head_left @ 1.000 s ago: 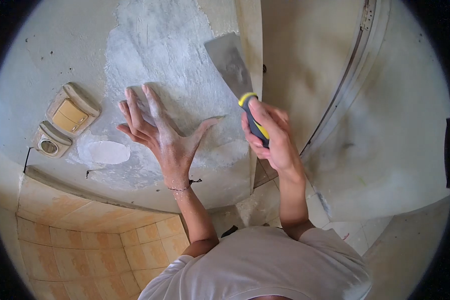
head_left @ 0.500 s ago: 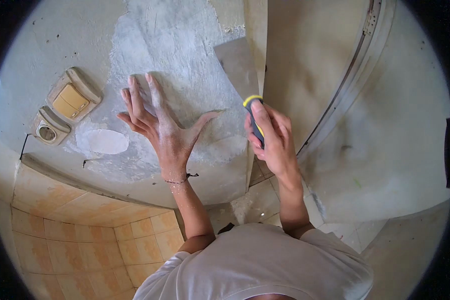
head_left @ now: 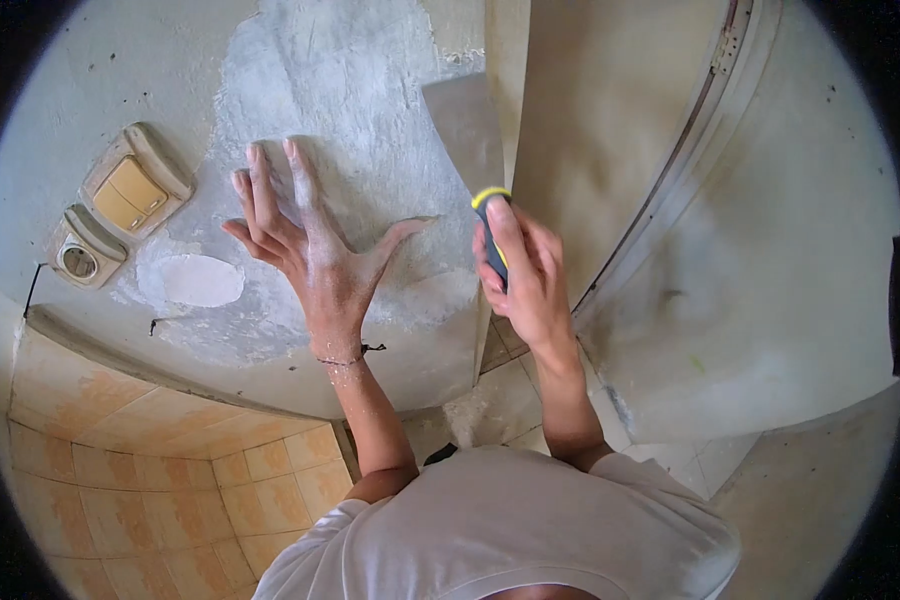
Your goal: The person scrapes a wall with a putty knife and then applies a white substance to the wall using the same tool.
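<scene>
My right hand [head_left: 528,262] is wrapped round the black and yellow handle of a putty knife [head_left: 467,130]. Its wide metal blade points upward and lies at the wall's right edge, over the scraped surface. My left hand [head_left: 320,250], dusted with white powder, rests with fingers spread on the grey-white scraped patch [head_left: 360,90] of the wall. A thin dark cord bracelet circles my left wrist, and white flecks cling to the forearm below it.
To the left, a yellowed light switch [head_left: 130,193] and a round socket [head_left: 77,262] are fixed to the wall. A smooth white oval [head_left: 202,280] sits beside them. Orange-beige tiles [head_left: 110,500] fill the lower left. A door frame [head_left: 670,170] stands to the right.
The view has shifted slightly, so wall, switch and hands all appear a little further left. My left hand keeps its spread pose, and the putty knife stays at the wall's edge.
</scene>
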`<state>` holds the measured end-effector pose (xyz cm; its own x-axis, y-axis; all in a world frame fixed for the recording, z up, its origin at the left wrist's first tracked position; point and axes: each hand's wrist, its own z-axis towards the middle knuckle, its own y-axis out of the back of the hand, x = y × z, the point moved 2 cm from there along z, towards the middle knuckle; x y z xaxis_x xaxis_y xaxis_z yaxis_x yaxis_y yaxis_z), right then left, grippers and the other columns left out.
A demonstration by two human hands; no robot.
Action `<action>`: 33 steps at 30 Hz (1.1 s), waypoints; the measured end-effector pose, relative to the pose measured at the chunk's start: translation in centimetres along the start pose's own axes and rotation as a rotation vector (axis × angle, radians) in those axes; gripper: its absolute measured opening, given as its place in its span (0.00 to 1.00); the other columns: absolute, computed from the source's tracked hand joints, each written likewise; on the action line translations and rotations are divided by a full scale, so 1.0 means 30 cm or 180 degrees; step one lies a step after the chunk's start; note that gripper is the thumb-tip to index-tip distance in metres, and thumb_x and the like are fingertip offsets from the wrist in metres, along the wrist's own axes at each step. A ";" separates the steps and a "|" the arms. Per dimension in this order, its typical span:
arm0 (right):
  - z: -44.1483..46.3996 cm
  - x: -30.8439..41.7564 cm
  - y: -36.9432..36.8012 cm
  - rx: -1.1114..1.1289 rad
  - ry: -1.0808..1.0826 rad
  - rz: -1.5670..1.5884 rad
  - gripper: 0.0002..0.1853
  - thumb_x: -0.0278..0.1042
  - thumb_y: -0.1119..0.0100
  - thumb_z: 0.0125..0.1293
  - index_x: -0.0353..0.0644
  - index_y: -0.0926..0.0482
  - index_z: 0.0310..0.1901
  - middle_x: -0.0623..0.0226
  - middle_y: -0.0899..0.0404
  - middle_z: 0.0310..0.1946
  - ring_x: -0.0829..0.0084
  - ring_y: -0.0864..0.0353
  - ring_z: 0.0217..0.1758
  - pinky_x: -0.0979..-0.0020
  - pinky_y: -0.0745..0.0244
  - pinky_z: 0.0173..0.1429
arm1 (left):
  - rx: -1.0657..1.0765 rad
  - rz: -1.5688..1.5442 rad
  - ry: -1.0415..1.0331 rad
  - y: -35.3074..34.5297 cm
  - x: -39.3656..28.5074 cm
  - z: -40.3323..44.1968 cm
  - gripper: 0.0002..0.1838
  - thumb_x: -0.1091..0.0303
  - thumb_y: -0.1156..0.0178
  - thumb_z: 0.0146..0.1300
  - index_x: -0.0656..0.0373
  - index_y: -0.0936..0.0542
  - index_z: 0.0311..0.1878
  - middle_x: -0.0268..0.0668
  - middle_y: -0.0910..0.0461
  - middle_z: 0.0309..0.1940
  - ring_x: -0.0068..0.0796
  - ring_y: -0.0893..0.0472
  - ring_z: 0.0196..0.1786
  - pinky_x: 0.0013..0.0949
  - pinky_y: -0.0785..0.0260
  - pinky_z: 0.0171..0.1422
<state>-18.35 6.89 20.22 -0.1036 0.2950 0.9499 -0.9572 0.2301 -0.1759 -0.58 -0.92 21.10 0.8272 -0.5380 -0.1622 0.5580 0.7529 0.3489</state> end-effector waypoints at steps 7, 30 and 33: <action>0.043 -0.011 -0.034 0.0033 0.0211 0.0141 0.30 0.61 0.49 0.83 0.40 0.26 0.32 0.77 0.34 0.18 0.86 0.37 0.17 0.78 0.43 0.20 | -0.0038 -0.0051 -0.0028 -0.006 0.005 0.001 0.74 0.26 0.21 0.39 0.51 0.43 0.87 0.47 0.52 0.87 0.54 0.60 0.89 0.67 0.76 0.87; -0.001 0.006 -0.045 -0.0473 0.0440 -0.0295 0.20 0.51 0.51 0.86 0.40 0.21 0.56 0.76 0.31 0.19 0.86 0.42 0.13 0.78 0.48 0.16 | -0.0085 -0.0017 -0.0031 -0.002 0.008 -0.003 0.74 0.28 0.20 0.38 0.50 0.44 0.87 0.45 0.52 0.87 0.53 0.57 0.88 0.65 0.73 0.88; 0.068 0.010 -0.030 -0.0365 0.1464 -0.1003 0.24 0.45 0.55 0.87 0.46 0.31 0.77 0.69 0.23 0.34 0.85 0.33 0.23 0.80 0.36 0.24 | -0.0081 -0.0039 -0.0025 0.002 0.005 -0.001 0.73 0.26 0.22 0.40 0.49 0.44 0.87 0.45 0.50 0.86 0.52 0.56 0.88 0.65 0.74 0.88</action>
<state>-18.05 4.88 21.19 0.3351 0.5633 0.7552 -0.8847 0.4638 0.0465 -0.43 -0.93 21.07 0.8198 -0.5501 -0.1592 0.5698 0.7555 0.3234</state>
